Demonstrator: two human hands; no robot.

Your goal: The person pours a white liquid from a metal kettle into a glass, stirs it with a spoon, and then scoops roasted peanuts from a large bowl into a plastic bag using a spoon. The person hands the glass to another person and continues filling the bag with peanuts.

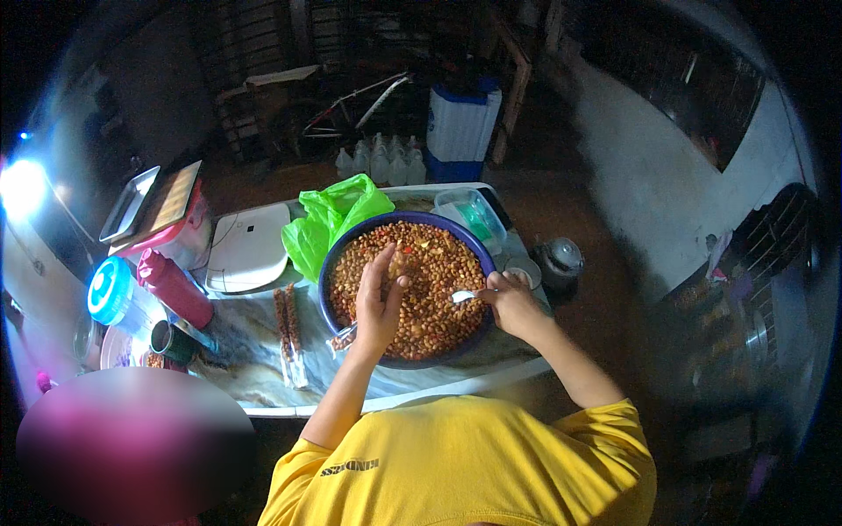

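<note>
A blue-purple basin (325, 289) full of peanuts (431, 329) with red and yellowish bits stands before me. Above its left part is my left hand (381, 302), fingers raised and thumb apart. A clear plastic bag (343, 338) with some peanuts in its end lies at the basin's lower left rim, beside my left wrist; whether the hand touches it I cannot tell. My right hand (516, 306), at the right rim, grips a small white spoon (463, 296) whose bowl is over the peanuts. Filled narrow plastic bags (287, 322) lie side by side on the table left of the basin.
Behind the basin are a green plastic bag (342, 214) and a clear plastic container (470, 214). To the left stand a white flat appliance (248, 246), a pink bottle (176, 289), a blue-lidded jug (118, 296) and a dark cup (172, 342). A metal kettle (559, 256) is beyond the table's right edge.
</note>
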